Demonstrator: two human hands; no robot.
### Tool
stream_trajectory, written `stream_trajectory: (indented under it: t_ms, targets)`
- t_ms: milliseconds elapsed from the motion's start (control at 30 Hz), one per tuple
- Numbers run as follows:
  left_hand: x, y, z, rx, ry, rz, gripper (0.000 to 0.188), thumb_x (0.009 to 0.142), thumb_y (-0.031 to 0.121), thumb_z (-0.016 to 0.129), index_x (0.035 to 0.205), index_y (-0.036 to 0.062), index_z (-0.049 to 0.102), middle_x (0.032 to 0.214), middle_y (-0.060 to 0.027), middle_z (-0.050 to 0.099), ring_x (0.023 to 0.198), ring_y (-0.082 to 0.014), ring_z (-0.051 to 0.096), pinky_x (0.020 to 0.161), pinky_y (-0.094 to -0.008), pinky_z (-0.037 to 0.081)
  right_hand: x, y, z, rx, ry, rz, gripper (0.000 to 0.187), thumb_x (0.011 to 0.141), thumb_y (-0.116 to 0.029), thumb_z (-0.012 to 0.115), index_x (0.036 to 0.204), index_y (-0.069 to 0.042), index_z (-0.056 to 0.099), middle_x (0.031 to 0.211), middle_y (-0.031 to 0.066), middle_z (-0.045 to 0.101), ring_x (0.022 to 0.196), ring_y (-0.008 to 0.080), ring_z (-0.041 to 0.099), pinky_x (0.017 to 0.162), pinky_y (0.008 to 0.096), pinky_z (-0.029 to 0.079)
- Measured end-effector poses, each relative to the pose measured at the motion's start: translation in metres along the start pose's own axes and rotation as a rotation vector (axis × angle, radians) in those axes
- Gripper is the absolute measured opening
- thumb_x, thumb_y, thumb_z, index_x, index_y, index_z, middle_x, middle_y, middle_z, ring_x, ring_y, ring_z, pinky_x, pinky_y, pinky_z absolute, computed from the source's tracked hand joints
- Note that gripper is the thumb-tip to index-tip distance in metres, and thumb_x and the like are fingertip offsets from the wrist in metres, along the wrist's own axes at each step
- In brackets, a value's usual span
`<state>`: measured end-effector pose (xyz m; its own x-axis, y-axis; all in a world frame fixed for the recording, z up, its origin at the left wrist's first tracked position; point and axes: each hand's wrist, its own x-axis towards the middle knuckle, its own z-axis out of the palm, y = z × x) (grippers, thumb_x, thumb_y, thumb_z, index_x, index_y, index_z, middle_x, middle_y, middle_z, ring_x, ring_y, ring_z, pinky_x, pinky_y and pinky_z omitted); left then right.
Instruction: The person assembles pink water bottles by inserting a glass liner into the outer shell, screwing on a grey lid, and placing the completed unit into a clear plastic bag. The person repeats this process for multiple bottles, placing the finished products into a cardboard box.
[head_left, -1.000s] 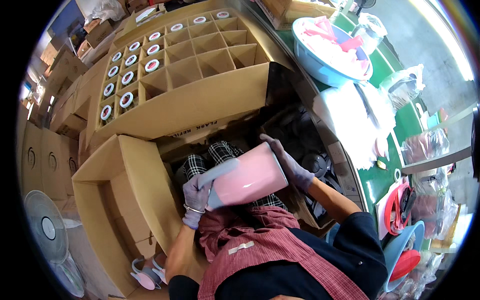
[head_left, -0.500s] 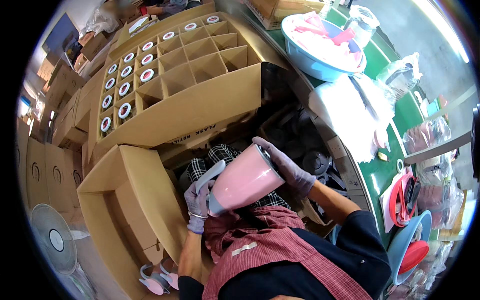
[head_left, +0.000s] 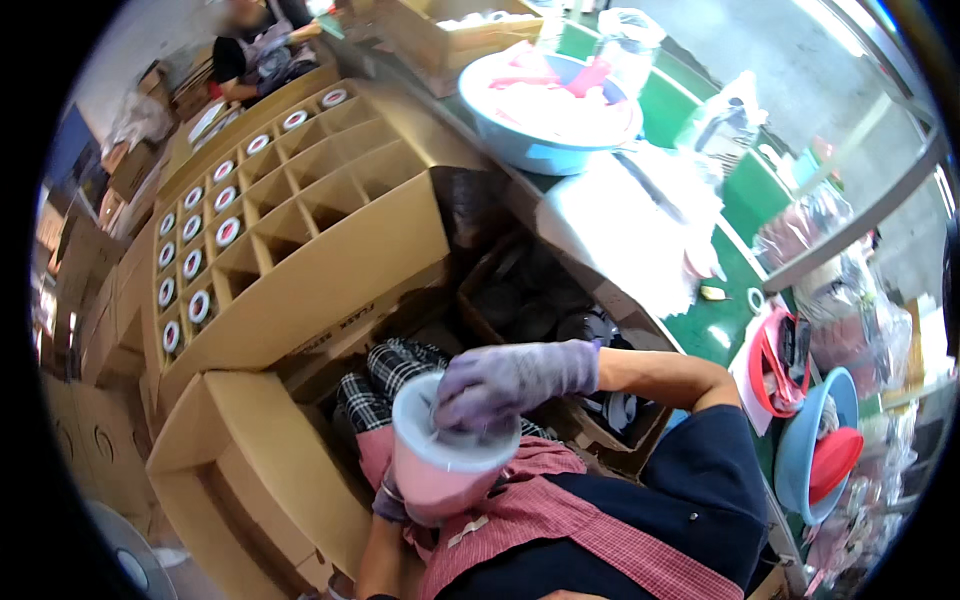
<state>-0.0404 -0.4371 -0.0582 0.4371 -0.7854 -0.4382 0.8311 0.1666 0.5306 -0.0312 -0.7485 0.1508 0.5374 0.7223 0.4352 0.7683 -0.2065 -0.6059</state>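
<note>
A pink jug body (head_left: pixel 440 480) with a wide grey rim is tilted over my lap, its rimmed end facing up toward me. My left hand (head_left: pixel 391 499), in a grey-purple glove, is closed around the jug's left side; part of the hand is behind it. My right hand (head_left: pixel 505 388), gloved alike, lies over the rimmed end with its fingers bent down into it. Those fingertips and whatever they press on are hidden. The jug's grey handle is out of sight now.
An open carton (head_left: pixel 250 470) stands at my left. Beyond it, a divided carton (head_left: pixel 340 245) holds several white-ringed refills. A box of dark parts (head_left: pixel 520 300) sits ahead; a blue basin (head_left: pixel 540 150) tops the green bench (head_left: pixel 735 265). Another person (head_left: pixel 265 55) works far left.
The jug has turned from lying sideways to rimmed end up. My right hand has shifted from its dark end onto the rim. The view has swung right.
</note>
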Motion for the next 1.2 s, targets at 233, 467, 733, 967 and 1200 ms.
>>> stream_trajectory:
  t_ms: [233, 467, 733, 967, 1200]
  targets:
    - [0.019, 0.004, 0.038, 0.008, -0.027, -0.015, 0.03, 0.1, 0.025, 0.057, 0.118, 0.0013, 0.052, 0.096, -0.0031, 0.063, 0.088, -0.0115, 0.056, 0.078, -0.031, 0.047, 0.023, -0.017, 0.019, -0.25, 0.033, -0.193, 0.027, 0.09, -0.037, 0.064, 0.101, -0.013, 0.059, 0.101, 0.0107, 0.058, 0.102, 0.031, 0.057, 0.095, 0.0485, 0.043]
    - [-0.005, 0.041, 0.04, 0.16, 0.249, 0.261, 0.039, 0.101, 0.025, 0.057, 0.13, -0.0008, 0.051, 0.095, -0.0036, 0.063, 0.087, -0.0119, 0.057, 0.079, -0.0325, 0.049, 0.034, -0.021, 0.023, -0.144, 0.165, 0.03, 0.059, 0.086, -0.052, 0.066, 0.135, -0.021, 0.055, 0.153, 0.0231, 0.035, 0.135, 0.0506, 0.035, 0.103, 0.0622, 0.029]
    - [-0.042, 0.076, 0.034, 0.365, 0.594, 0.677, 0.049, 0.103, 0.028, 0.055, 0.139, -0.0036, 0.051, 0.091, -0.0048, 0.063, 0.081, -0.0132, 0.058, 0.074, -0.0323, 0.051, 0.016, -0.011, 0.047, -0.073, 0.313, -0.093, 0.058, 0.089, -0.035, 0.071, 0.143, -0.025, 0.054, 0.155, 0.0205, 0.036, 0.144, 0.0416, 0.032, 0.117, 0.054, 0.025]
    - [-0.067, -0.016, 0.027, 0.451, 0.94, 0.644, 0.039, 0.1, 0.036, 0.057, 0.102, -0.0027, 0.062, 0.088, -0.0078, 0.062, 0.074, -0.0171, 0.059, 0.068, -0.0328, 0.053, -0.138, 0.067, -0.125, -0.976, 0.678, 0.889, 0.055, 0.079, -0.028, 0.074, 0.128, -0.009, 0.06, 0.13, 0.021, 0.057, 0.119, 0.0405, 0.054, 0.098, 0.0463, 0.045]
    - [-0.102, -0.006, -0.017, 0.101, 0.756, 0.444, 0.064, 0.107, 0.053, 0.03, 0.11, -0.0027, 0.063, 0.108, -0.0131, 0.067, 0.101, -0.0232, 0.063, 0.09, -0.0363, 0.053, -0.228, 0.097, -0.122, -1.557, -0.136, 0.923, 0.053, 0.093, -0.016, 0.057, 0.145, -0.009, 0.049, 0.101, 0.0145, 0.06, 0.079, 0.0231, 0.063, 0.054, 0.0312, 0.051]
